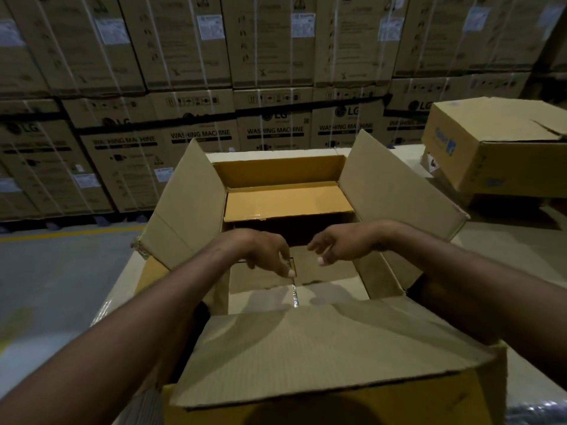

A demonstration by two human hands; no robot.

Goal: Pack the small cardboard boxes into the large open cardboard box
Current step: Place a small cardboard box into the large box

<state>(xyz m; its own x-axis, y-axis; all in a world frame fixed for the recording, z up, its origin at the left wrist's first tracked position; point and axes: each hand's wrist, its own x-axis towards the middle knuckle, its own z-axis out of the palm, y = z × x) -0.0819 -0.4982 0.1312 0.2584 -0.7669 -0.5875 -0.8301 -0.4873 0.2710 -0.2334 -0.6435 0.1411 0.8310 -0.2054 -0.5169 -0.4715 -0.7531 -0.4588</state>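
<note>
A wall of stacked LG washing machine cartons, strapped with white bands, fills the background. On the right, well apart from the work, sits another brown carton with blue print. A yellow floor line crosses the grey floor at the left.

The large open cardboard box stands in the middle with its 4 flaps spread outward. The near flap tilts toward the camera and hides the box's closest inner wall. 2 small cardboard boxes lie inside: the far small box, with an orange-brown top, sits against the far wall, and the near small box, paler and with a taped seam down its top, lies below the hands. A dark gap separates them.

Both forearms reach in over the side flaps. The left hand and right hand hang palm-down just above the near small box, close together, fingers loosely curled and pointing down, gripping nothing. Their shadows fall on its top.
</note>
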